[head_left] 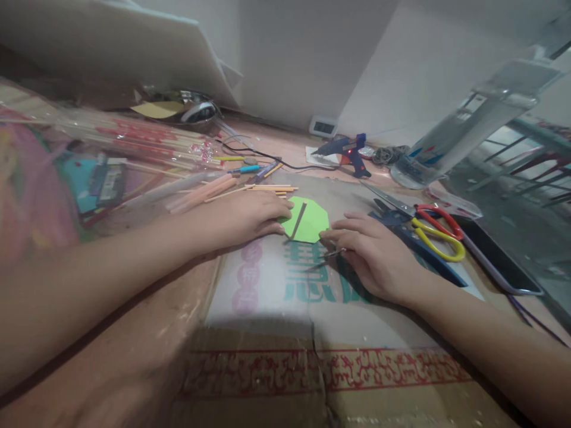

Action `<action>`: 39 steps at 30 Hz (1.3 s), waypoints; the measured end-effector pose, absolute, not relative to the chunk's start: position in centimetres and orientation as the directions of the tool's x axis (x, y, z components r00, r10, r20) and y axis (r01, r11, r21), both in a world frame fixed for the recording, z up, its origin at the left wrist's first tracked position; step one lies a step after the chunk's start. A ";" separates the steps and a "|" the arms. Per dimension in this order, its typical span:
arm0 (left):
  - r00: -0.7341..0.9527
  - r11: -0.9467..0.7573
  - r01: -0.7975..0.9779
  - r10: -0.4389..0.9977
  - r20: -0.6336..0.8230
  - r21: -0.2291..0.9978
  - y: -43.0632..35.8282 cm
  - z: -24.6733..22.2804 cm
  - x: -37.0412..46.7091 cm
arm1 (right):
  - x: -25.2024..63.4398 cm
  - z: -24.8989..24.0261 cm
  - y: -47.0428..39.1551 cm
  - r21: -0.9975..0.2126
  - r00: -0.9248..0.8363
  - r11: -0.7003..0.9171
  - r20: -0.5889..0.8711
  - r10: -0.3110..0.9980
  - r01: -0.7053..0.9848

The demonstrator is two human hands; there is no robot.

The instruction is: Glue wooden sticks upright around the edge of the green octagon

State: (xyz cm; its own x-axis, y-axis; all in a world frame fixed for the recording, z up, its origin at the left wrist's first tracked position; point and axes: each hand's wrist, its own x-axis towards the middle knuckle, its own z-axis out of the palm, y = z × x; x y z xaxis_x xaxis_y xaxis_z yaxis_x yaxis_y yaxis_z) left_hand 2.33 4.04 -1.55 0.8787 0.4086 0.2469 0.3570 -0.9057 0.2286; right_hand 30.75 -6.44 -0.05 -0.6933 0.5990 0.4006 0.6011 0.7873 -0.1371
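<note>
1. Cardboard point(276, 333) lies nearest you, flattened over the desk point(134, 333), its printed characters running under both your forearms.
2. Your left hand point(243, 217) rests palm down with loosely curled fingers, the fingertips pressing the left edge of the green paper octagon point(312, 223) — it pins, it does not grasp.
3. Your right hand point(372, 252) lies flat just right of the octagon, fingertips touching its lower right edge; a thin dark stick or blade point(328, 257) sits under its fingers, though you cannot tell whether it is pinched or merely covered.
4. The octagon lies between the two hands, ahead of you on the cardboard. A short brown stick point(298, 221) rests on it, long axis tilted from lower left to upper right — closer to your left fingertips.
5. Scissors point(435, 232) with red and yellow handles lie just right of your right hand; a blue glue gun point(348, 150) stands well behind.
</note>
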 end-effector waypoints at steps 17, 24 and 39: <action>0.864 -0.901 0.364 0.422 0.277 0.236 3.6 -1.5 2.1 | 32.1 0.8 -4.9 -0.719 0.006 0.135 0.190 0.982 0.682; 0.823 -0.905 0.415 0.417 0.385 0.094 3.4 -1.1 2.2 | 31.1 1.0 -2.5 -0.611 -0.409 0.413 0.155 0.899 0.676; 0.721 -0.831 0.460 0.555 0.415 0.312 4.1 -2.1 2.1 | 30.4 2.1 -8.0 -0.377 -0.510 0.544 0.193 0.838 0.750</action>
State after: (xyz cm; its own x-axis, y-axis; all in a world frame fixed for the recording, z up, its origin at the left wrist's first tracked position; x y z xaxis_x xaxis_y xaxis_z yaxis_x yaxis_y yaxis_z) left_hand 2.14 4.12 -2.08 0.7210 0.5547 0.4152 0.4601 -0.8314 0.3117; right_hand 30.35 -8.03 2.12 -0.5104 0.8380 0.1929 0.7497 0.5436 -0.3774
